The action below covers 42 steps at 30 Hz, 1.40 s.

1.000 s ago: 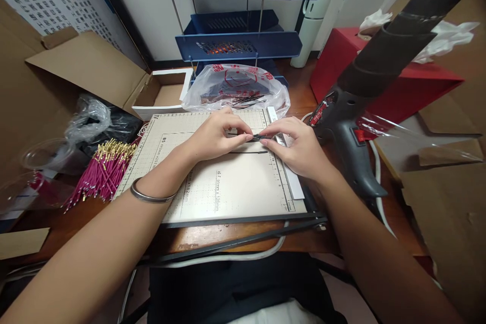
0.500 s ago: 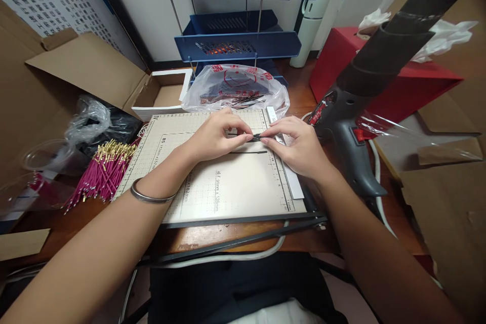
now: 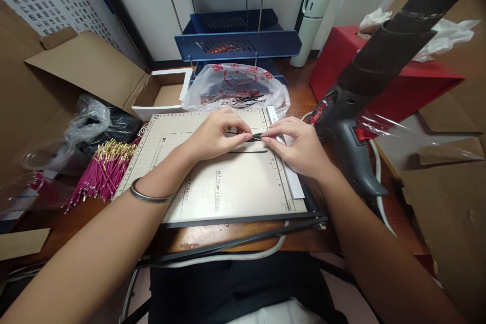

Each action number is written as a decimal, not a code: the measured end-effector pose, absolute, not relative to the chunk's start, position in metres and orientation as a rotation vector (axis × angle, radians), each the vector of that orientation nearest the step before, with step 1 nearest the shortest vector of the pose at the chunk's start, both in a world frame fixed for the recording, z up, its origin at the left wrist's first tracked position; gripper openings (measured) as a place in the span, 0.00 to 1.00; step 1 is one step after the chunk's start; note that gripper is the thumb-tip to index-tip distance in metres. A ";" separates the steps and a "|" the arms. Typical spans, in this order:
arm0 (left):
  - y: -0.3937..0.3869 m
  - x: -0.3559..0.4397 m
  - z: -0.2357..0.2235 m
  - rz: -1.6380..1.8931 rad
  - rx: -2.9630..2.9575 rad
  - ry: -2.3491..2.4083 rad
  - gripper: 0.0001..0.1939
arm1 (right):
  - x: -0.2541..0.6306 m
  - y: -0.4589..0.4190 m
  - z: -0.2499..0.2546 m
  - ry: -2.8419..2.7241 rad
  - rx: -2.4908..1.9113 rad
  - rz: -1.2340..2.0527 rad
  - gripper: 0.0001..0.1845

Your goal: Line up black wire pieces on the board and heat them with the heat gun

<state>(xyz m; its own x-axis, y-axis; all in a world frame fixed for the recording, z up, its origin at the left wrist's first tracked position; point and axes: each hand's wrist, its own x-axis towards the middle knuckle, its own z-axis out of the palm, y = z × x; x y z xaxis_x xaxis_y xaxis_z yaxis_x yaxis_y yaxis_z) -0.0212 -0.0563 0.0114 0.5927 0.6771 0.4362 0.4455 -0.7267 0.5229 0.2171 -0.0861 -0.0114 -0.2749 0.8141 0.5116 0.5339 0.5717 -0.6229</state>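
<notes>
While holding both hands over a ruled cutting board [image 3: 243, 187], in the head view, pinches a slim bundle of black strands [image 3: 256, 137] directly between them: clamped by thumb and fingertips of the left hand [image 3: 214, 134] on one side and of the right hand [image 3: 298, 144] on the other, with only a short stretch visible in the gap. Seems to grip so closely to press loose pieces together; cannot tell how many. Has the bundle near the white strip [image 3: 294, 185] along the board's right edge. Shows a single black strand [image 3: 248, 152] on the board, nearer the body, roughly parallel to the bundle and apart from it, perhaps there for easy reach. Likely uses the board as a level surface on the table [image 3: 212, 233]. Farther off, has a clear plastic bag [image 3: 239, 81] with dark strands inside; to the left, purple, gold-tipped pins [image 3: 106, 172]; to the right, a dark heat gun [image 3: 357, 126].
</notes>
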 end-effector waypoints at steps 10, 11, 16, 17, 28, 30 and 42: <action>-0.057 -0.020 0.012 0.891 2.469 0.895 0.09 | 0.216 -0.088 -0.008 -1.977 -1.098 0.460 0.03; -0.057 -0.019 0.011 0.880 2.470 0.893 0.09 | 0.216 -0.088 -0.008 -1.980 -1.100 0.461 0.04; -0.057 -0.015 0.009 0.824 2.481 0.846 0.09 | 0.214 -0.087 -0.010 -1.985 -1.126 0.436 0.05; -0.057 -0.015 0.009 0.818 2.479 0.839 0.10 | 0.214 -0.088 -0.010 -1.983 -1.139 0.429 0.05; -0.060 -0.013 0.008 0.874 2.457 0.824 0.08 | 0.214 -0.088 -0.010 -1.976 -1.111 0.440 0.04; -0.059 -0.013 0.008 0.890 2.439 0.841 0.08 | 0.215 -0.088 -0.009 -1.972 -1.112 0.440 0.04; -0.056 -0.015 0.007 0.905 2.389 0.876 0.08 | 0.221 -0.087 -0.004 -1.971 -1.114 0.471 0.05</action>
